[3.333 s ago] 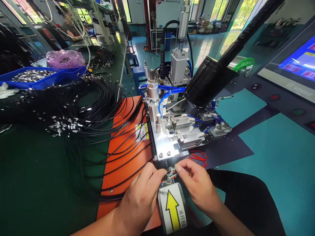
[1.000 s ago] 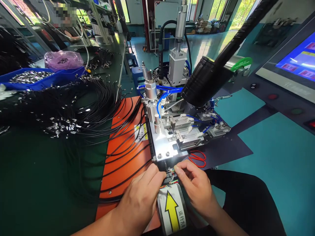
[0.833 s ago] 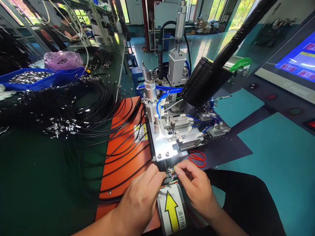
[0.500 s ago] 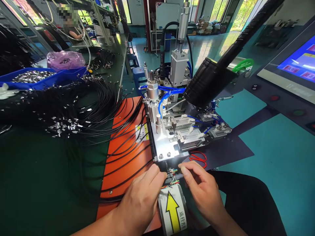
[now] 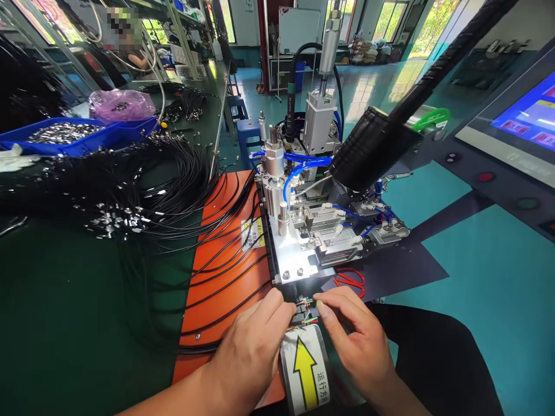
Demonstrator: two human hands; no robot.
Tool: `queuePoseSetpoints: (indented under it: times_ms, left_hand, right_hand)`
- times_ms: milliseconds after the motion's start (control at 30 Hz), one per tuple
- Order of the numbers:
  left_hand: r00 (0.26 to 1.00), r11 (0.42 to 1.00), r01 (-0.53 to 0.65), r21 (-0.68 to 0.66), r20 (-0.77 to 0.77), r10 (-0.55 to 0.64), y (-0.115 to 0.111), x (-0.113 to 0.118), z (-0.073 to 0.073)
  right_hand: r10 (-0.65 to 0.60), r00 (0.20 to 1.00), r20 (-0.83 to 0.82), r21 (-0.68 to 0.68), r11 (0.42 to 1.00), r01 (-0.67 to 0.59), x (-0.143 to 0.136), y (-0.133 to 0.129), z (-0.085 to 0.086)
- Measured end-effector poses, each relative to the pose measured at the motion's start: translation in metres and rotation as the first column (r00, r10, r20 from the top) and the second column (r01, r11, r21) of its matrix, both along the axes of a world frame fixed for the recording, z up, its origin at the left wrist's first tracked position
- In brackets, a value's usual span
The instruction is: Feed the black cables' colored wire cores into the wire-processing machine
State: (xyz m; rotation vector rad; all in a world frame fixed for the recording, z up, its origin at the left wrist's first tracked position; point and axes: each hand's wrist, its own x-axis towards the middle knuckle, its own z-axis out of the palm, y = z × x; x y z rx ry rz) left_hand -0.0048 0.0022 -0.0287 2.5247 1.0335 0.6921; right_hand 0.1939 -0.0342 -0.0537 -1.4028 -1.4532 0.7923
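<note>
Thin coloured wires (image 5: 308, 301) fan out from a small dark fixture (image 5: 300, 315) at the machine's near end. My left hand (image 5: 255, 332) is closed beside the fixture on its left, the curled fingers hiding what they grip. Black cables (image 5: 199, 348) run in under that hand from the left. From the right, my right hand (image 5: 362, 329) pinches the tips of the coloured wires between thumb and forefinger. More coloured wire ends (image 5: 310, 321) lie just nearer to me, above a white label with a yellow arrow (image 5: 306, 370).
A metal pneumatic machine (image 5: 284, 254) stands directly ahead, with a black lamp (image 5: 364, 147) over it. Red-handled scissors (image 5: 350, 281) lie right of it. Bundled black cables (image 5: 173, 173) and a blue tray (image 5: 26, 144) of metal parts are left. A screen (image 5: 526, 115) stands right.
My right hand has moved slightly left, bringing its fingertips onto the coloured wires. My left hand stays at the fixture. The whole view has shifted a little.
</note>
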Motion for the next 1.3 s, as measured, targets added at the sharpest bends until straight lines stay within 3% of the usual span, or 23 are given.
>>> queuePoseSetpoints:
  times_ms: [500,667,833,1000,1300]
  left_hand:
    - [0.999,1.0,-0.022,-0.007,-0.029,0.022,-0.001,0.001,0.001]
    - [0.999,1.0,-0.018,0.004,-0.026,0.018,0.0,0.001,0.002]
    - [1.0,1.0,-0.014,0.002,-0.017,0.014,-0.001,0.0,0.001]
    - [1.0,1.0,-0.006,-0.018,-0.007,0.006,-0.001,0.001,0.003]
    - [1.0,1.0,-0.003,-0.018,-0.025,0.002,-0.002,0.002,0.001]
  right_hand:
    - [0.043,0.999,0.005,0.063,0.997,-0.044,-0.001,0.001,0.0]
    - [-0.07,0.996,-0.056,-0.141,0.988,0.062,0.0,0.005,0.0]
    - [-0.035,0.983,-0.179,-0.33,0.944,-0.027,-0.003,0.014,0.007]
    - [-0.038,0.986,-0.16,-0.372,0.928,-0.025,-0.006,0.019,0.014]
    - [-0.027,0.984,-0.174,-0.387,0.921,-0.043,-0.006,0.02,0.011]
